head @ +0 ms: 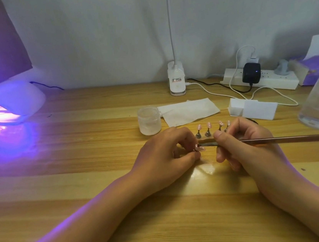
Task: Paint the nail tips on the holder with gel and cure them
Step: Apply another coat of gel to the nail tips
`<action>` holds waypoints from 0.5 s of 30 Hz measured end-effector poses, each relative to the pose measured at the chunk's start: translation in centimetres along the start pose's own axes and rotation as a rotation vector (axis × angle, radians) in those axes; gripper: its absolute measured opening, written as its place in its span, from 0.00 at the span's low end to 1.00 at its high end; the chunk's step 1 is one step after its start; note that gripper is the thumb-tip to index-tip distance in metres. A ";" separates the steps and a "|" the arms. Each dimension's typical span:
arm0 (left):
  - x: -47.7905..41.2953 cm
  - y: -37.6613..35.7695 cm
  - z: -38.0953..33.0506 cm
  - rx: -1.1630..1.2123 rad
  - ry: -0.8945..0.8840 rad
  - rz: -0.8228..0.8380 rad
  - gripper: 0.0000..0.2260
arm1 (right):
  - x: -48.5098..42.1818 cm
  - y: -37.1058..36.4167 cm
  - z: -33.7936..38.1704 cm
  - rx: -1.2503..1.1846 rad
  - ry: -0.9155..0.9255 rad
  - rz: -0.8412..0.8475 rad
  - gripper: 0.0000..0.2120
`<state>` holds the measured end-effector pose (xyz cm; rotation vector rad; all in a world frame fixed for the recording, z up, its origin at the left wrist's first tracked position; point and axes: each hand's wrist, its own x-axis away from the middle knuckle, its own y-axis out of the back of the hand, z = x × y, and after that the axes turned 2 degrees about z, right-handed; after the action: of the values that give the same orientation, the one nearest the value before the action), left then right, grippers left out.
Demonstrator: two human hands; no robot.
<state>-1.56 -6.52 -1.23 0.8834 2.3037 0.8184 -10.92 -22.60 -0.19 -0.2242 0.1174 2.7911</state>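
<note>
My left hand (168, 154) pinched one nail tip (201, 149) by its small stand, thumb and forefinger closed on it, low over the table (81, 180). My right hand (244, 144) held the brush (277, 140) like a pen, with thumb and fingers pressed round the shaft and the bristle end lying on that tip. The row of tips (208, 125) on their own stands stood just behind my knuckles, and the jar (149, 120) was near on the left. The curing lamp (11, 102) glowed at the far left, well apart from all this.

I judged the grip to be the weak point. It was so slight a pinch that firm brush pressure might twist the tip or pop it off its stand. Too much gel would likely run over the edge onto my fingers. My right knuckles sat close enough to the row that a careless stroke could topple those stands. Carrying a wet tip right across to the lamp also risked a smear.
</note>
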 end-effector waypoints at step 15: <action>0.0 -0.1 0.0 0.008 -0.013 -0.018 0.04 | -0.2 0.2 -0.4 0.112 0.002 -0.004 0.10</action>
<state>-1.55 -6.57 -1.30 0.8679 2.3022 0.7945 -10.74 -22.87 -0.50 -0.1990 0.2727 2.7694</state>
